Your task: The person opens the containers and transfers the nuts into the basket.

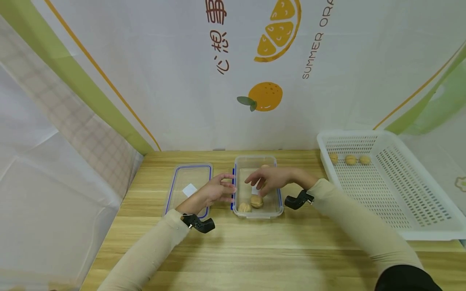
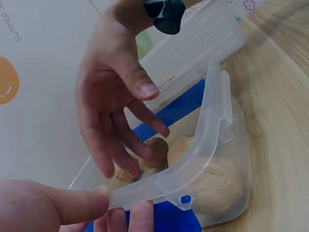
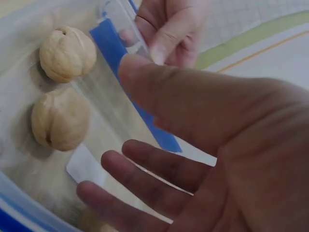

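Walnuts (image 1: 257,201), in the head view, lay inside a clear box (image 1: 270,207) on the table (image 1: 251,250), two at its near end and one partly hidden behind the right hand (image 1: 267,180); that hand hovered over the box with fingers loosely bent, holding nothing, apart from the left hand (image 1: 217,189) at the box's left side; a lid (image 1: 194,176) lay further left, and a white basket (image 1: 415,186) at the right held three more walnuts; in the left wrist view, the left thumb and fingers pinched the box's edge beside a blue clip (image 2: 178,217); in the right wrist view, the right fingers stood slightly spread, with two walnuts close together and a white label (image 3: 87,164) near them.
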The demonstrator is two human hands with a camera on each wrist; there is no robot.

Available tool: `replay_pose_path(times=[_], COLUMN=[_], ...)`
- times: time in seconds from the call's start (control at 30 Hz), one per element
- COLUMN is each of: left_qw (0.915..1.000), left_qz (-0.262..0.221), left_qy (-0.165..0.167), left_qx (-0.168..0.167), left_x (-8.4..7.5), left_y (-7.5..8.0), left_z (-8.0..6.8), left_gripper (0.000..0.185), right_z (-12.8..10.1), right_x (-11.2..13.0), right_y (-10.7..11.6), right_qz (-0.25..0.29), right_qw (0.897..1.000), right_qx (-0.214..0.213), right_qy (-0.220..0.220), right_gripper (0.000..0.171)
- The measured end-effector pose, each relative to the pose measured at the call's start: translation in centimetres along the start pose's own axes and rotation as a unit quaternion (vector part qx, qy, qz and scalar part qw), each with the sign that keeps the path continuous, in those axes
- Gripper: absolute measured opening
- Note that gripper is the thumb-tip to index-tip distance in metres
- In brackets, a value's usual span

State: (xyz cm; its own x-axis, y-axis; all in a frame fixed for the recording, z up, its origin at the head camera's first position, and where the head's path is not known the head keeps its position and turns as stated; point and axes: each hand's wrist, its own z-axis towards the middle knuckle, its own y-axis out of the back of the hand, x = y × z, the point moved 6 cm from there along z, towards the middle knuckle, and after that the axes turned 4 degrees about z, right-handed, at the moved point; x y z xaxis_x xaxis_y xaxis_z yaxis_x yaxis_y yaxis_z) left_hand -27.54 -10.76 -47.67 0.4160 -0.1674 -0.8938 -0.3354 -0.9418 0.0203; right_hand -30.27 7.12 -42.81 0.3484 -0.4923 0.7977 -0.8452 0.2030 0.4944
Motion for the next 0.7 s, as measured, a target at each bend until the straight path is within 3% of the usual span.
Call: replay_pose_path(times=[0.47, 0.7], left_qw=[1.0, 1.0], left_qz=[-0.002, -0.002], left_qy=[0.005, 0.006], left_qx=[-0.002, -0.001], left_x=[-0.1, -0.1], left_y=[0.0, -0.1], left_z=[-0.1, -0.2], left_gripper=[0.053, 0.054], right_z=[1.7, 2.2], right_x=[-1.4, -1.6], right_y=[-2.2, -2.7], right_qz=[-0.05, -0.081], right_qw=[0.998, 0.996], right_qx=[0.002, -0.002], right_qy=[-0.041, -0.026], right_gripper=[0.055, 0.046])
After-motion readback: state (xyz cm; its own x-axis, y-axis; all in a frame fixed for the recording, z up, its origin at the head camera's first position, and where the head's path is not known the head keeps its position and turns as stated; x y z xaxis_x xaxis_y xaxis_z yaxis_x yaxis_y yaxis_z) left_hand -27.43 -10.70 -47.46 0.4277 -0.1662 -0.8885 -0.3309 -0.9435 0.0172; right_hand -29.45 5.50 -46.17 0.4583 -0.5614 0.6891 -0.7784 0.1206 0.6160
